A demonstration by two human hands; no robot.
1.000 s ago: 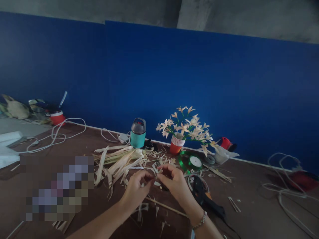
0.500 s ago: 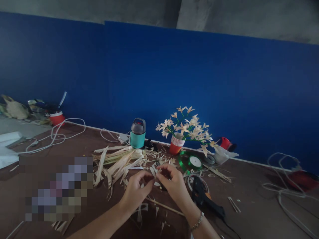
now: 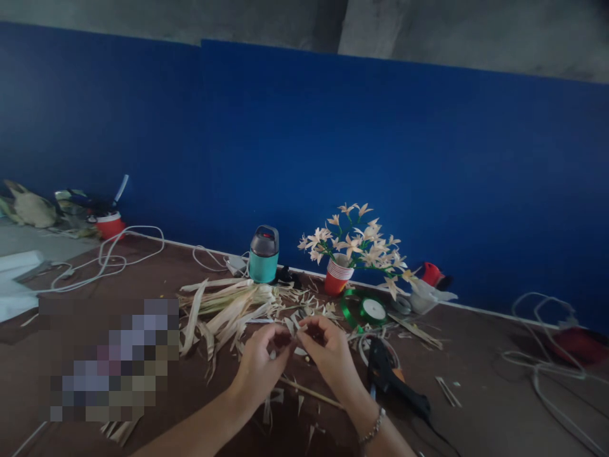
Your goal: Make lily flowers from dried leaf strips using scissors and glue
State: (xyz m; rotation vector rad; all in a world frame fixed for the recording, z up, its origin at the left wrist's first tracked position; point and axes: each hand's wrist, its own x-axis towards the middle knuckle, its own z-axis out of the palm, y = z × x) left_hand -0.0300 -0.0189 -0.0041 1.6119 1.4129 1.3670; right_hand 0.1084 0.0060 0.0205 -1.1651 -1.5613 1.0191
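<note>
My left hand (image 3: 261, 357) and my right hand (image 3: 329, 353) meet fingertip to fingertip above the table. Between them is a small pale piece of corn husk (image 3: 290, 326), pinched by both hands and partly covered by the fingers. Just beyond lies a spread pile of dried corn husks (image 3: 233, 312). A thin stick (image 3: 311, 392) and husk scraps lie beneath my wrists. Beside my right wrist rests a black glue gun (image 3: 397, 381). Husk flowers on green stems (image 3: 354, 244) stand in stacked red-and-white paper cups (image 3: 339, 277) behind the hands.
A teal jar with a dark lid (image 3: 263, 255) stands behind the husks. A roll of green ribbon (image 3: 372, 310) lies right of the cups. White cables (image 3: 107, 257) loop across the left, with more at far right. A blue panel (image 3: 304, 146) closes off the back. A patch at left is pixelated.
The fingertips have shifted very slightly around the husk piece, and my right wrist has moved a little left. The view has shifted marginally; everything else stays put.
</note>
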